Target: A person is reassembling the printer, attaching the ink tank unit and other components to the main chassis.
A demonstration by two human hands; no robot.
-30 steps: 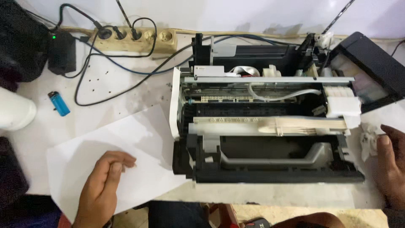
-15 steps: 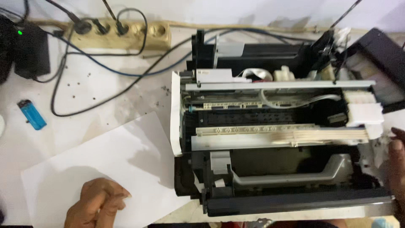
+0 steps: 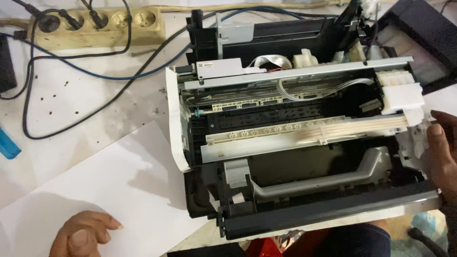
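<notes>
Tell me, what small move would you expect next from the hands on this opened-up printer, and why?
Probably the right hand eases the loose white part at the right end of the printer free. The hand already touches that end, the cover is off with the cream roller bar exposed, and the left hand merely rests on the white paper sheet.
</notes>
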